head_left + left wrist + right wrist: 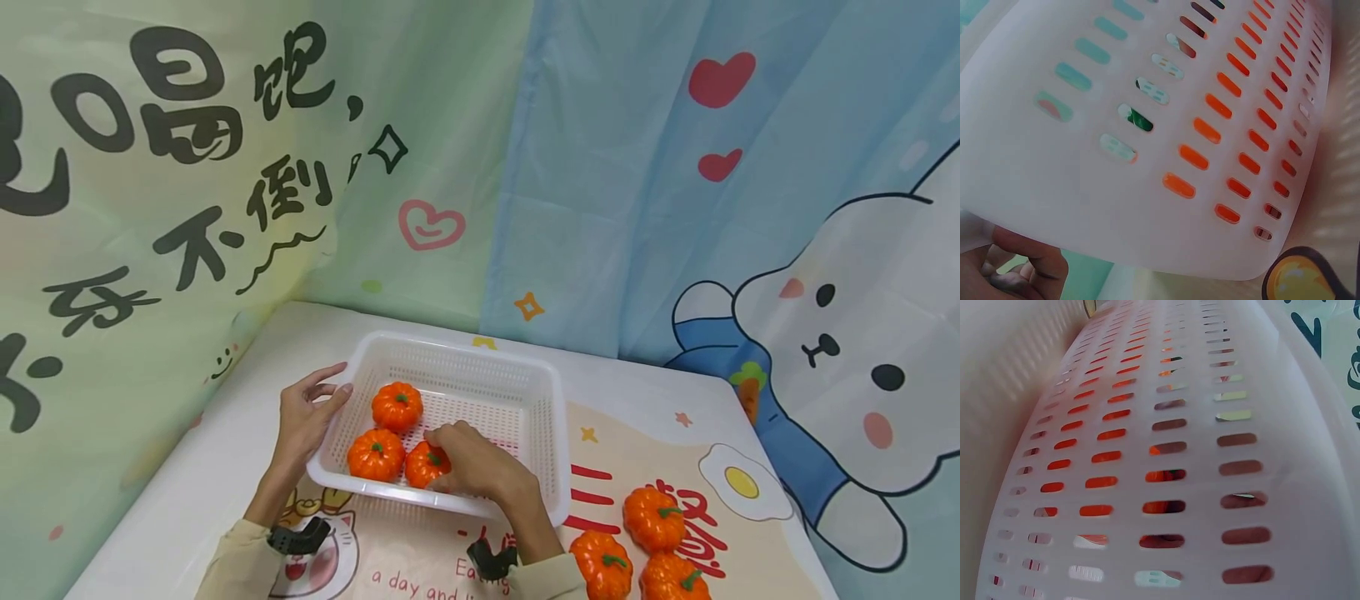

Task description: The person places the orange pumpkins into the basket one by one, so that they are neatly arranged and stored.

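A white perforated plastic basket [531,396] stands on the table, with three small orange pumpkins inside. My left hand [303,421] holds the basket's left rim; in the left wrist view its curled fingers [1038,262] show at the edge. Inside the near side, my right hand [480,462] grips a pumpkin [423,465] from above, its fingertips partly hidden. Left of that one sits a second pumpkin [375,456], and a third pumpkin [397,407] lies behind it. Through the basket's slots, the right wrist view shows orange skin and part of the right hand.
Right of the basket, a group of three pumpkins, among them one at the back [654,518] and one at the left [602,565], lies on a printed mat [735,550]. Behind the white table [637,387] hangs a printed curtain [585,208].
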`<state>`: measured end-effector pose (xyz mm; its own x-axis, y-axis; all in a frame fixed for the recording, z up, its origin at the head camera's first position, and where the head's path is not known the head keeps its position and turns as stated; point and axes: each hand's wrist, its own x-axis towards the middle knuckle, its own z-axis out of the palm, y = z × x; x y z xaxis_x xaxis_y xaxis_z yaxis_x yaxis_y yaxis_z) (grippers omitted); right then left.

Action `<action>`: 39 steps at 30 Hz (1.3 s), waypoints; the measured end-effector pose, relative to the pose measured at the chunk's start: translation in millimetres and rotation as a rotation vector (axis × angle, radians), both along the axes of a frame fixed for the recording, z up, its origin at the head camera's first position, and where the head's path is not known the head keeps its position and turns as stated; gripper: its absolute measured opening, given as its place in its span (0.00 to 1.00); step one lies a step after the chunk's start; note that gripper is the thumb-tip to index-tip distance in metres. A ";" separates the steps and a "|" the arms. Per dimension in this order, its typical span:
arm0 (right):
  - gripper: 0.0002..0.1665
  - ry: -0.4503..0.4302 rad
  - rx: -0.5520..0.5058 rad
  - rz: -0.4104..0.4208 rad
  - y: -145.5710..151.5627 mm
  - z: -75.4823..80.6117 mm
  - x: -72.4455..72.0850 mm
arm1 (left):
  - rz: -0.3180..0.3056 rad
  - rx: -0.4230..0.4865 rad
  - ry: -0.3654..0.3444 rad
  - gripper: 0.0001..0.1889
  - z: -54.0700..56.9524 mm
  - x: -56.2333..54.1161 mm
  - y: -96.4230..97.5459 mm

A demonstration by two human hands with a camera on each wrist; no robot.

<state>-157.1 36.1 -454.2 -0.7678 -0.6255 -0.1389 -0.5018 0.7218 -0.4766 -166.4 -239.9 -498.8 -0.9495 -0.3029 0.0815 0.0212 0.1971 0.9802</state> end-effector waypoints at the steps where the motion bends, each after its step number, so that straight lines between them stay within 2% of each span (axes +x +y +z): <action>1: 0.37 0.001 -0.002 0.001 0.2 -0.1 0.1 | -0.001 -0.001 0.002 0.23 0.0 0.0 0.0; 10: 0.38 0.004 -0.002 -0.005 2.4 1.8 1.3 | 0.004 0.000 0.012 0.23 1.0 -0.2 1.2; 16: 0.40 -0.012 -0.014 -0.047 10.3 6.7 3.9 | 0.002 -0.016 0.003 0.23 0.8 -0.9 3.3; 23: 0.46 -0.037 -0.076 -0.099 23.1 17.0 8.3 | 0.010 -0.011 0.000 0.23 1.2 0.2 2.0; 32: 0.48 -0.042 -0.129 -0.152 37.4 22.9 13.1 | 0.013 -0.017 -0.012 0.23 1.4 1.5 1.4; 39: 0.46 -0.003 -0.160 -0.182 53.9 30.0 15.4 | 0.003 -0.003 -0.001 0.24 2.7 1.9 1.9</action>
<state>-141.7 90.0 -424.2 -0.8695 -0.4913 -0.0515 -0.3691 0.7153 -0.5933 -164.5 -238.0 -496.1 -0.9488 -0.3053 0.0815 0.0198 0.1999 0.9796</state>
